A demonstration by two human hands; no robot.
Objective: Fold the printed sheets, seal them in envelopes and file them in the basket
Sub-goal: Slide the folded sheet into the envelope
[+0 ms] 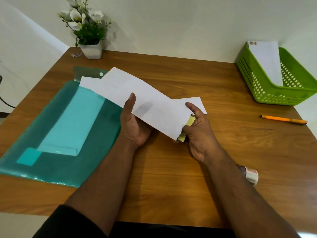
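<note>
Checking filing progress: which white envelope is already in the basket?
The white envelope leaning upright in the green basket at the far right. The other envelope is off the table, in the grip of both hands, left hand and right hand.

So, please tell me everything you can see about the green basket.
The green basket is bright green, plastic by the look, with walls pierced by rows of small holes and a solid rim. It stands upright on the far right corner of the wooden table, close to the wall. One white envelope leans inside it, its top above the rim. Neither hand touches the basket.
</note>
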